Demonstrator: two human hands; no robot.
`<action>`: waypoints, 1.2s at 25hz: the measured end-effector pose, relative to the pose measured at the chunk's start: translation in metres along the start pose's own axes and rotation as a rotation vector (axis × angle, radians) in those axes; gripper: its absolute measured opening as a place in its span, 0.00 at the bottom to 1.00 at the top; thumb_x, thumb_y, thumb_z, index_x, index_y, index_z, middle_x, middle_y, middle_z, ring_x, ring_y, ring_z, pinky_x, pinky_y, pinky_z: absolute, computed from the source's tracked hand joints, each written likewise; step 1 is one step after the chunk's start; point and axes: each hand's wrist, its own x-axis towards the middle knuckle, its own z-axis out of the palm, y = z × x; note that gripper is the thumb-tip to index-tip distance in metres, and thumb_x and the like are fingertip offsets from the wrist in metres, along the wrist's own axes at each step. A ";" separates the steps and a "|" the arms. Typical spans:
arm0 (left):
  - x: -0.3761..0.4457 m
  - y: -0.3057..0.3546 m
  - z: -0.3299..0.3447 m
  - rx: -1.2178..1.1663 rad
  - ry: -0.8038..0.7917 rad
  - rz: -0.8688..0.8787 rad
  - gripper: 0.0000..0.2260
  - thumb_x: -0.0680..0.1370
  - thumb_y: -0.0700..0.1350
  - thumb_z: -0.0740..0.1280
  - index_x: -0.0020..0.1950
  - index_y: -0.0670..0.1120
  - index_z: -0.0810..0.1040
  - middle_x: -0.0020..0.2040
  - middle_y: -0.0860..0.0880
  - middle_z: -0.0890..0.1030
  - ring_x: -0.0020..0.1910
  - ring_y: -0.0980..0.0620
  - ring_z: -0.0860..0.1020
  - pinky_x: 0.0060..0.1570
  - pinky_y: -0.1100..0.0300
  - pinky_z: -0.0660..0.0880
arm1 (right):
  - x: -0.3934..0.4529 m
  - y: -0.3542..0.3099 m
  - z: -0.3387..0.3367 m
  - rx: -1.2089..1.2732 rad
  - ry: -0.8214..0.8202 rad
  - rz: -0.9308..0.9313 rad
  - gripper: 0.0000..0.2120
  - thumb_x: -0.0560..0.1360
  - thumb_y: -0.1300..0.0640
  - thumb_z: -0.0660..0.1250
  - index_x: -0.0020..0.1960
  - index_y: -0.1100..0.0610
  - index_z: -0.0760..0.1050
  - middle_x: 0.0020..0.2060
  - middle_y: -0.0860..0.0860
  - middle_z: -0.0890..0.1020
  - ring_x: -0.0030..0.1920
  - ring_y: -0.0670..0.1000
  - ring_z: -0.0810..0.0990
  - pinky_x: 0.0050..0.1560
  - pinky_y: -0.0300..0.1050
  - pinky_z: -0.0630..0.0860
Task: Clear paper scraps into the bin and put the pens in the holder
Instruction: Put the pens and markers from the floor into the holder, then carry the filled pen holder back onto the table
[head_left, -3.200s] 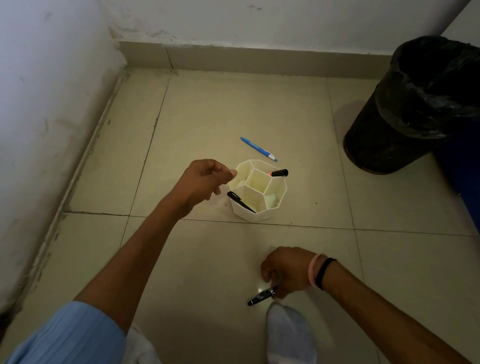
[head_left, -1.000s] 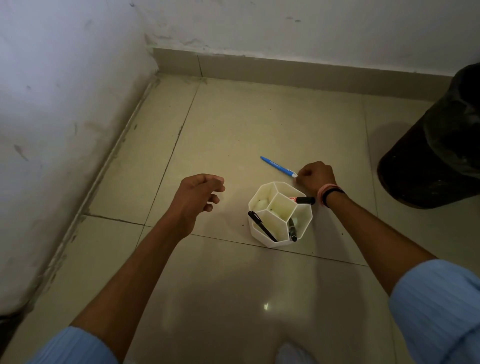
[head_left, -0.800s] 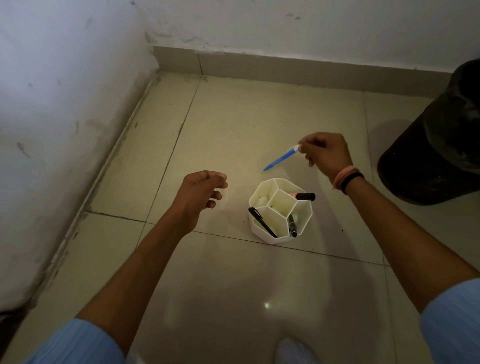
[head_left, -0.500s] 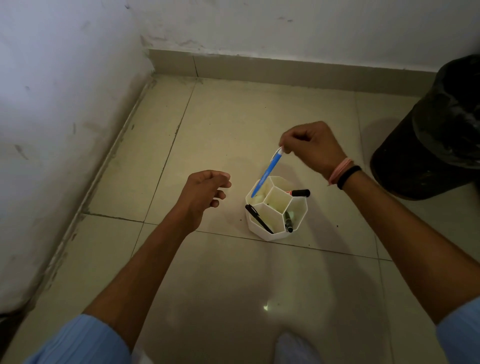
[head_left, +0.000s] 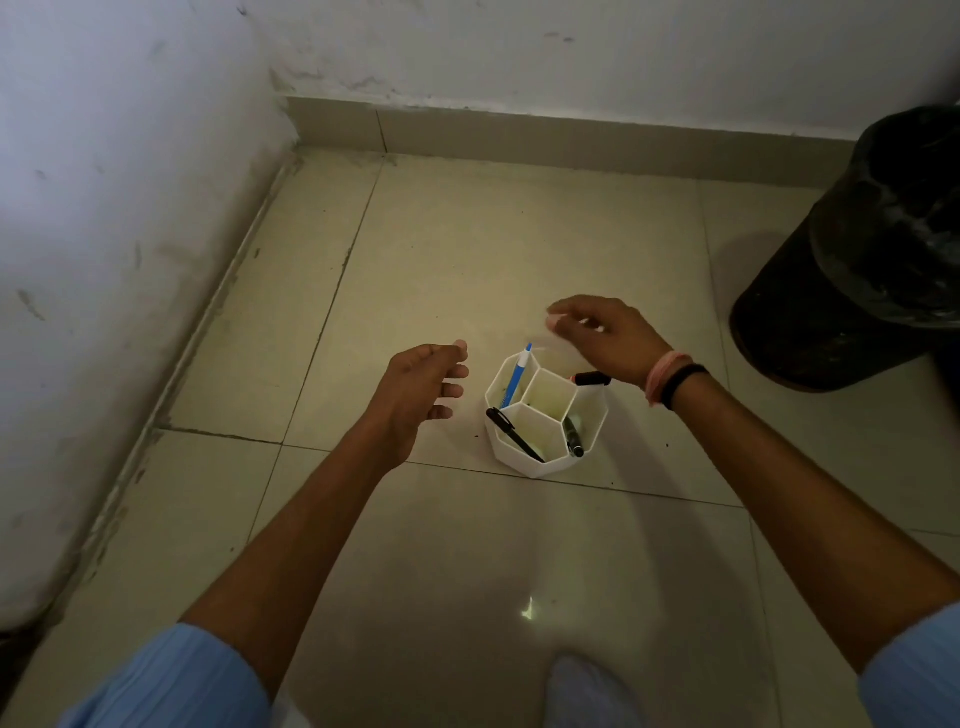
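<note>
A white honeycomb pen holder (head_left: 550, 466) stands on the tiled floor. A blue pen (head_left: 517, 375) leans in its far-left cell. A black pen (head_left: 514, 433) lies slanted in the near-left cell, a dark pen (head_left: 572, 437) sits in the right cell, and a black-capped marker (head_left: 591, 379) pokes out at the far right. My right hand (head_left: 605, 335) hovers just above and behind the holder, fingers apart, holding nothing. My left hand (head_left: 422, 392) hangs left of the holder, loosely curled and empty. No paper scraps show on the floor.
A black bin (head_left: 857, 260) lined with a black bag stands at the right. White walls meet in the far-left corner (head_left: 283, 104). My socked foot (head_left: 582, 691) is at the bottom edge.
My right hand picked the blue pen off the floor, lowered it into the holder's far-left cell and let it go. My left hand stayed beside the holder.
</note>
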 end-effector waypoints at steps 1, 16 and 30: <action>0.000 0.000 0.003 -0.003 -0.012 -0.029 0.21 0.81 0.59 0.64 0.66 0.45 0.78 0.61 0.45 0.81 0.57 0.46 0.80 0.49 0.53 0.79 | -0.007 0.005 -0.002 0.111 0.078 0.112 0.18 0.79 0.42 0.63 0.61 0.52 0.80 0.56 0.49 0.81 0.55 0.50 0.78 0.57 0.47 0.75; -0.021 0.007 0.035 -0.252 -0.194 -0.272 0.27 0.78 0.71 0.56 0.59 0.51 0.78 0.59 0.44 0.81 0.57 0.43 0.80 0.51 0.43 0.79 | -0.089 -0.011 0.013 1.130 0.034 0.710 0.28 0.78 0.32 0.55 0.58 0.53 0.79 0.52 0.56 0.82 0.49 0.60 0.83 0.45 0.61 0.82; -0.304 0.422 -0.016 -0.257 -0.194 -0.256 0.26 0.78 0.69 0.56 0.60 0.52 0.80 0.60 0.44 0.79 0.60 0.44 0.78 0.53 0.42 0.77 | -0.196 -0.384 -0.316 1.032 0.036 0.705 0.29 0.76 0.28 0.53 0.60 0.47 0.79 0.60 0.55 0.79 0.58 0.63 0.80 0.45 0.63 0.83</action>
